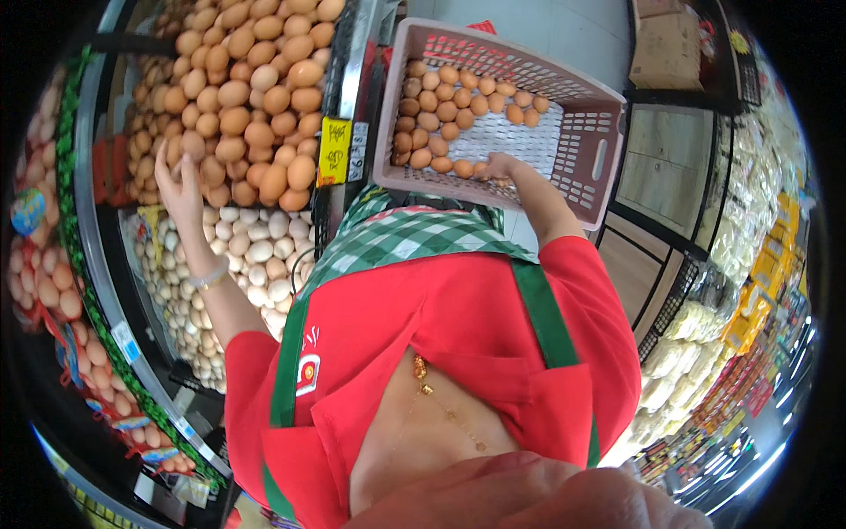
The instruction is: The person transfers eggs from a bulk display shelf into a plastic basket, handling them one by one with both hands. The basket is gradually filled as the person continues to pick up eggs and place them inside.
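Observation:
My left hand (177, 192) reaches into a heaped display of brown eggs (234, 122). Its thumb and fingers are spread around a pinkish-brown egg (192, 145) at the left of the heap; whether they grip it or only touch it is unclear. A mauve plastic crate (611, 142) with slotted walls stands ahead to the right. My right hand (500, 166) is inside, at the near wall, its fingertips among the brown eggs (445, 109). Those fingertips are partly hidden, so a grip on an egg cannot be made out. Part of the crate's pale floor shows.
Paler eggs (260, 251) fill the bin nearer me. A yellow price sign (334, 151) is fixed on the display's metal edge, beside the crate. Net-bagged eggs (59, 291) lie beyond the green garland (74, 218) at far left. Packaged goods (681, 350) line shelves at right.

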Available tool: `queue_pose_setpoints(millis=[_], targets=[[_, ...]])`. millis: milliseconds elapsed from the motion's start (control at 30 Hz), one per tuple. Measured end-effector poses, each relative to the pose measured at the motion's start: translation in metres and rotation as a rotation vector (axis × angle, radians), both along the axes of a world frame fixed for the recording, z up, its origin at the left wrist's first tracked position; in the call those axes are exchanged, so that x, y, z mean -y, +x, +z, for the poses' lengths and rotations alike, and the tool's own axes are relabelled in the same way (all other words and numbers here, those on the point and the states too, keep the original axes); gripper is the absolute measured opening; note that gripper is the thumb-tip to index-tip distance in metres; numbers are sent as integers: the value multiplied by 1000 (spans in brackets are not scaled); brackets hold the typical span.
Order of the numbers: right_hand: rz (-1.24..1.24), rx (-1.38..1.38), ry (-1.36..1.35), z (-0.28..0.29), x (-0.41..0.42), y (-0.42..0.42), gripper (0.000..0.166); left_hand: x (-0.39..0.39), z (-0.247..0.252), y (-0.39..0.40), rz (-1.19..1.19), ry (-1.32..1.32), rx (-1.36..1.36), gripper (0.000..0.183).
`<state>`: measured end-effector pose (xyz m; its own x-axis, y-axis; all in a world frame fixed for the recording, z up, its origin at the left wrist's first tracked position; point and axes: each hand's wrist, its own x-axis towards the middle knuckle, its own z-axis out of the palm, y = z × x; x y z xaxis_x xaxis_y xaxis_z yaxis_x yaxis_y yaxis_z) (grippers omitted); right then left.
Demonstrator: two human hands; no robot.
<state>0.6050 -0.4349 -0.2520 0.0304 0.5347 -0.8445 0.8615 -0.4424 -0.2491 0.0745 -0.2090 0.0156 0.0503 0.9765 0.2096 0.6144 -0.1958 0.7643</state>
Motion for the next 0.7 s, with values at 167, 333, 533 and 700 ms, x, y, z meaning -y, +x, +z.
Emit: queue_pose_setpoints(millis=[167, 333, 533, 700], targets=[[88, -5, 112, -12, 1, -15, 70, 25, 35, 48, -32, 131, -33, 45], [-196, -190, -105, -24, -5, -16, 57, 32, 48, 77, -177, 191, -169, 43], [-145, -216, -26, -56, -2, -21, 33, 36, 44, 101, -231, 71, -151, 41], [-116, -268, -187, -67, -17, -21, 30, 44, 40, 117, -290, 52, -53, 41]])
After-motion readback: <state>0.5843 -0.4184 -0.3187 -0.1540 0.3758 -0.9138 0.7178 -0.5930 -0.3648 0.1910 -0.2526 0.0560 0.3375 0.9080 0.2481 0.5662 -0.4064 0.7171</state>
